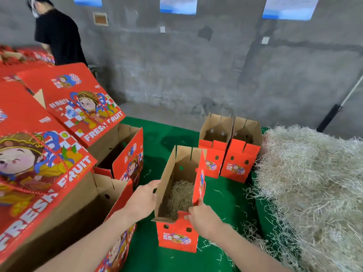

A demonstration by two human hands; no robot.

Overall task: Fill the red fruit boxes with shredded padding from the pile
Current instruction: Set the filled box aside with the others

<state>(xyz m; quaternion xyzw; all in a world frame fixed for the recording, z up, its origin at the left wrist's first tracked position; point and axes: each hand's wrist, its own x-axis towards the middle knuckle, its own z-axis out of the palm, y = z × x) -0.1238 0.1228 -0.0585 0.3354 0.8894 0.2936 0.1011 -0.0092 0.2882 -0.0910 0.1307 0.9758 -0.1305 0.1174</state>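
An open red fruit box stands on the green mat in front of me, with shredded padding lying in its bottom. My left hand holds the box's left wall near the top edge. My right hand grips the near right corner of the rim, fingers curled over it. The big pale pile of shredded padding lies to the right. Two more open red boxes stand side by side behind, next to the pile; I cannot see into their bottoms.
Large red fruit boxes with lifted lids are stacked at the left, some open. Loose shreds are scattered on the green mat. A person in black stands at the far left by the concrete wall. A pole leans at right.
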